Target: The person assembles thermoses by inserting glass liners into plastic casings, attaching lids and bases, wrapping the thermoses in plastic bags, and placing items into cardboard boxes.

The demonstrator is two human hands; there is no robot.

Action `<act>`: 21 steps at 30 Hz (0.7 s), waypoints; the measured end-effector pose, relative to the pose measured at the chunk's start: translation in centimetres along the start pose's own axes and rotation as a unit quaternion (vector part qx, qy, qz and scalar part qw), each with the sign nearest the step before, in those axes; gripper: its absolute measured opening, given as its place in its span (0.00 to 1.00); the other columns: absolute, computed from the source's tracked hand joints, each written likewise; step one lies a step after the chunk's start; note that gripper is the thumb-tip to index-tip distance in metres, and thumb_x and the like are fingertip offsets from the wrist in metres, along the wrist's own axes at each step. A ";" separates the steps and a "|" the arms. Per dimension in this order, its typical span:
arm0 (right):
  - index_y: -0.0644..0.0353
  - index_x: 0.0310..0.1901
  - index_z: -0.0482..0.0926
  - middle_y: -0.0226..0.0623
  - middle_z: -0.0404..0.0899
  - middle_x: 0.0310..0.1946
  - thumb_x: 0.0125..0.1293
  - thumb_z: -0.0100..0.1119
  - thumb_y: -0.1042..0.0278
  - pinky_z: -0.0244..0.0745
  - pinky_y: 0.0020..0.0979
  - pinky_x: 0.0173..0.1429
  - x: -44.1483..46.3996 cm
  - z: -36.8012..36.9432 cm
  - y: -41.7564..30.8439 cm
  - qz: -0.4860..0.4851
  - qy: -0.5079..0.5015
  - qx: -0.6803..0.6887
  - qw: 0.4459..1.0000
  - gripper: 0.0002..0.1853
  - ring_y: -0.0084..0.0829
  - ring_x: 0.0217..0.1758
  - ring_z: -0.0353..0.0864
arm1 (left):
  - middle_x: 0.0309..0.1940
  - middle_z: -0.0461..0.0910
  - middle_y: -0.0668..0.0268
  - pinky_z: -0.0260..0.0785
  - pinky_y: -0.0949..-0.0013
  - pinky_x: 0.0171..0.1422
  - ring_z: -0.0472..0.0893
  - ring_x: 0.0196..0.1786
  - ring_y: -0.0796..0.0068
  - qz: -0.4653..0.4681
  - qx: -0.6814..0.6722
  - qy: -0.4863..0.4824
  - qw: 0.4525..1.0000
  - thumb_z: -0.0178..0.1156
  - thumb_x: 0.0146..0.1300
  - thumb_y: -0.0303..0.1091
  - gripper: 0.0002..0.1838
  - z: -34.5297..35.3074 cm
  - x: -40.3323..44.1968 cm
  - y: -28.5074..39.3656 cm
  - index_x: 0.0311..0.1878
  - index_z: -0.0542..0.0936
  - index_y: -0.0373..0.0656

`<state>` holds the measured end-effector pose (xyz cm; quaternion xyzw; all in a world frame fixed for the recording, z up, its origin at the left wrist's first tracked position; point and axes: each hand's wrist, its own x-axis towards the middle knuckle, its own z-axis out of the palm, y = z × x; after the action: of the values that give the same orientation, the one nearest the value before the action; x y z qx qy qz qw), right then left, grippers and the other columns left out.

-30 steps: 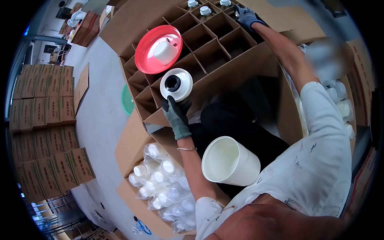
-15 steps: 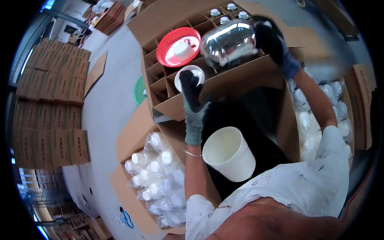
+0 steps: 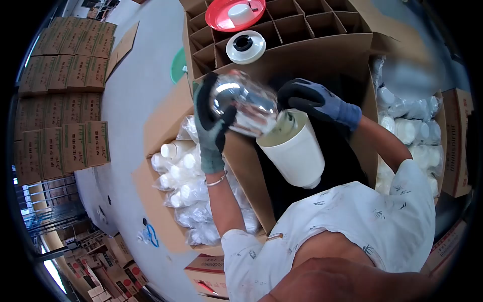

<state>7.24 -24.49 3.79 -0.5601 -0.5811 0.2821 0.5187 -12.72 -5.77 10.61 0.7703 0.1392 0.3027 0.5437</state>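
My left hand (image 3: pixel 212 118), in a grey-green and black glove, grips the side of a shiny silvered vacuum flask liner (image 3: pixel 244 100). The liner is tilted, its narrow neck pointing down to the right over the mouth of a white plastic flask shell (image 3: pixel 297 151). That tapered shell leans in front of my body, wide end up. By the shell's rim and the liner's neck is my right hand (image 3: pixel 319 103), in a blue-grey and black glove. Its fingers are bent together; what they pinch is hidden.
A divided carton (image 3: pixel 312 45) stands ahead, with a red dish (image 3: pixel 214 19) and a white ring with black centre (image 3: pixel 251 54) on its dividers. Cartons of bagged white parts flank me, left (image 3: pixel 186 176) and right (image 3: pixel 407 131). Stacked boxes (image 3: pixel 63 136) stand far left.
The silvered liner has come from over the carton down to the shell, passing from my right hand to my left. My left hand has left the white ring. The view has shifted.
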 end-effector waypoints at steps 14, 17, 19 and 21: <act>0.60 0.71 0.56 0.50 0.56 0.68 0.54 0.66 0.45 0.53 0.42 0.74 -7.8 5.8 -5.5 0.063 -0.051 0.163 0.983 0.48 0.44 0.72 0.56 | 0.61 0.71 0.54 0.60 0.57 0.70 0.70 0.64 0.58 -0.156 0.267 0.081 0.948 0.68 0.55 0.40 0.36 2.2 -25.4 -5.3 0.65 0.66 0.40; 0.61 0.70 0.55 0.45 0.64 0.63 0.47 0.75 0.55 0.60 0.39 0.71 -2.4 5.7 -5.4 -0.052 -0.127 0.284 0.949 0.52 0.36 0.64 0.67 | 0.61 0.71 0.52 0.60 0.56 0.70 0.71 0.63 0.57 -0.116 0.321 -0.028 0.939 0.67 0.56 0.37 0.32 -1.1 -25.9 -7.7 0.64 0.69 0.43; 0.64 0.70 0.53 0.44 0.65 0.63 0.39 0.80 0.55 0.60 0.39 0.70 0.1 5.5 -6.4 -0.177 -0.184 0.156 0.954 0.59 0.39 0.67 0.64 | 0.60 0.73 0.57 0.63 0.60 0.69 0.72 0.63 0.63 -0.157 0.272 -0.053 0.948 0.70 0.54 0.36 0.36 -3.5 -26.9 -10.9 0.65 0.66 0.41; 0.64 0.70 0.55 0.44 0.67 0.62 0.40 0.80 0.56 0.62 0.38 0.70 1.5 6.5 -5.7 -0.176 -0.177 0.186 0.950 0.57 0.39 0.65 0.68 | 0.63 0.71 0.57 0.64 0.62 0.69 0.71 0.64 0.66 -0.234 0.157 -0.086 0.955 0.63 0.62 0.31 0.30 -4.4 -26.4 -11.3 0.66 0.65 0.40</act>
<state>-0.55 -22.67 7.46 -0.2835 -0.6899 0.3841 0.5441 -34.69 -12.68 -7.14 0.8149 0.3146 0.0737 0.4813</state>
